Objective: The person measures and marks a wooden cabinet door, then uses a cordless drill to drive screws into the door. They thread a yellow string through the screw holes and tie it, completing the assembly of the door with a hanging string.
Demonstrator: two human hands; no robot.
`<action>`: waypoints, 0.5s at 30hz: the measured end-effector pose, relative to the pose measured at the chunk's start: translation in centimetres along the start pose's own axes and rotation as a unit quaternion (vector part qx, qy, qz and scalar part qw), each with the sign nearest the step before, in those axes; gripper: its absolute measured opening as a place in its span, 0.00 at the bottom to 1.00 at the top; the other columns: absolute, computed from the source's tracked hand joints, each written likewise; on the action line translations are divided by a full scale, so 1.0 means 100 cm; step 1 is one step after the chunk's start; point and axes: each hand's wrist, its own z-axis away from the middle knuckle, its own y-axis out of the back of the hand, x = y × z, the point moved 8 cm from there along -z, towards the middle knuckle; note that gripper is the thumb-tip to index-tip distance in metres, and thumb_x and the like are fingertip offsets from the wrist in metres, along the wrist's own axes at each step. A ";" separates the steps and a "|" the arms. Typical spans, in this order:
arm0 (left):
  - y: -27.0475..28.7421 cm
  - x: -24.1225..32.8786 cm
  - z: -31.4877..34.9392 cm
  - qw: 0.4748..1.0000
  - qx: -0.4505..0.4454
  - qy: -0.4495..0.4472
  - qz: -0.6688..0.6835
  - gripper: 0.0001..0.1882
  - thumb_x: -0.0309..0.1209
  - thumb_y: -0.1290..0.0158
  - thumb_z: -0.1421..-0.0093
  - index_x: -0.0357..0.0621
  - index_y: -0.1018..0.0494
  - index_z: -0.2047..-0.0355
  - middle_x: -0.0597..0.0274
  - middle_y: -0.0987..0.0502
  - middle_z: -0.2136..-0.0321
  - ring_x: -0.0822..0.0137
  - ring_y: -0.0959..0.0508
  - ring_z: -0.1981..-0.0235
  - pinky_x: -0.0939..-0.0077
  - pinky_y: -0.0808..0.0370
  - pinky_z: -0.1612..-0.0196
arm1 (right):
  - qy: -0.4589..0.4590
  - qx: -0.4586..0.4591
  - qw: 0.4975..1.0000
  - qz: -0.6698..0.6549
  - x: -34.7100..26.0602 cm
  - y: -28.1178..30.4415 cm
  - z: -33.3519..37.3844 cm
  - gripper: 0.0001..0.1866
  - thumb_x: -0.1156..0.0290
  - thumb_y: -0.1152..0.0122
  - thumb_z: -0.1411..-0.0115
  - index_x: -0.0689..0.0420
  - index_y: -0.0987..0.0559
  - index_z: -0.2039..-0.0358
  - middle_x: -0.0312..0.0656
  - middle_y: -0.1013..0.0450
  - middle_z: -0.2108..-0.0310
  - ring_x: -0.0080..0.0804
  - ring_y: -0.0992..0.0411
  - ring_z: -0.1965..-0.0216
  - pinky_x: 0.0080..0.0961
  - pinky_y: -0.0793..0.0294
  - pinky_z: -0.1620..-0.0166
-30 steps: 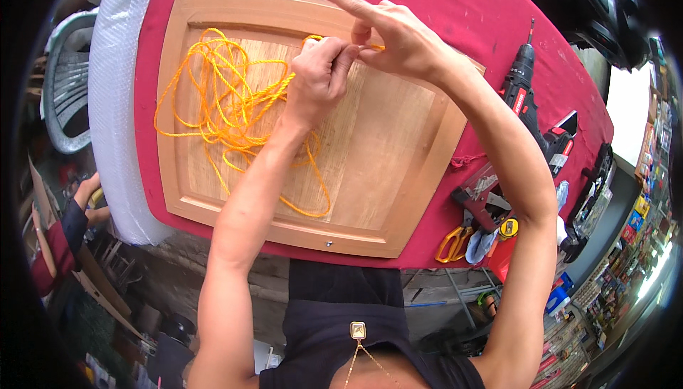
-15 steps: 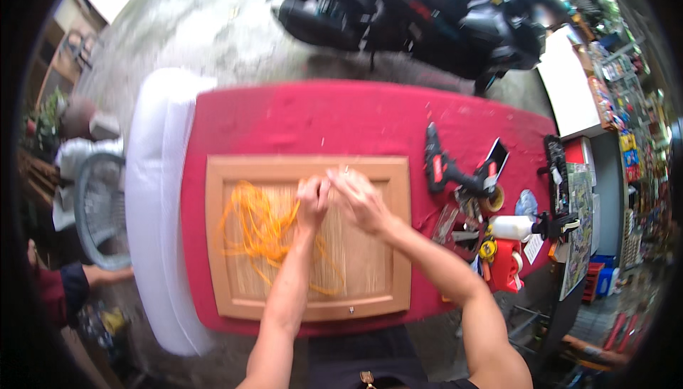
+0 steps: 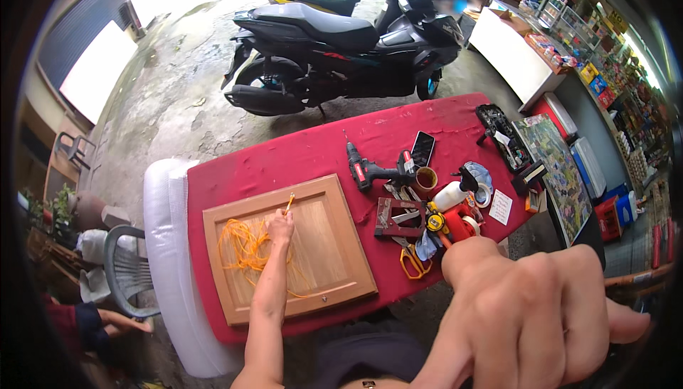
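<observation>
Orange cord (image 3: pixel 245 248): loose tangle on wooden cabinet door (image 3: pixel 288 247), left half of panel; one end pulled up toward door's top edge.
Left hand (image 3: pixel 280 226): on the door, fingers pinched on cord end (image 3: pixel 289 203), tip sticking up past the knuckles.
Right hand (image 3: pixel 526 318): raised close to lens, lower right, fingers curled into a loose fist, thumb out to the side; nothing seen in it, but palm side hidden, so can't tell for sure.
Door: flat on red tablecloth (image 3: pixel 299 154), framed panel, small knob near bottom edge.
Step in hand: prob. sorting/untangling cord, one end isolated from the heap.
Next move calls for: steady pull along the free end, other hand back down to hold the tangle so loops don't knot.
Nearby: cordless drill (image 3: pixel 370 172), phone (image 3: pixel 422 148), tape, orange-handled scissors (image 3: pixel 411 261), glue bottle, all right of door.
Background: dark scooter (image 3: pixel 341 33) on concrete behind table.
Hidden/unclear: right hand blurred, blocks table's near right corner; cord run inside tangle not traceable; seated person at lower left cut off by frame edge.
</observation>
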 end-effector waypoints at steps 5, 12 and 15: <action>0.023 0.019 0.070 0.994 0.014 -0.036 -0.098 0.17 0.43 0.51 0.42 0.40 0.26 0.65 0.48 0.21 0.71 0.49 0.22 0.64 0.56 0.31 0.55 | 0.048 0.090 0.993 -0.068 -0.056 -0.053 0.034 0.28 0.47 0.52 0.39 0.56 0.36 0.87 0.35 0.43 0.94 0.23 0.46 0.95 0.34 0.51 0.82; 0.017 0.011 0.141 0.997 0.031 -0.064 0.017 0.15 0.39 0.53 0.40 0.41 0.24 0.65 0.47 0.22 0.76 0.50 0.21 0.71 0.59 0.28 0.65 | 0.167 0.394 0.872 -0.238 -0.078 -0.105 0.045 0.27 0.51 0.52 0.38 0.58 0.35 0.87 0.39 0.43 0.94 0.23 0.48 0.97 0.21 0.54 0.94; 0.012 0.019 0.168 0.993 0.014 -0.058 0.099 0.12 0.37 0.52 0.40 0.43 0.23 0.65 0.48 0.23 0.78 0.53 0.21 0.74 0.63 0.27 0.72 | 0.127 0.358 0.893 -0.240 -0.094 -0.116 0.055 0.29 0.49 0.52 0.39 0.57 0.36 0.90 0.41 0.41 0.92 0.24 0.47 0.95 0.21 0.54 0.93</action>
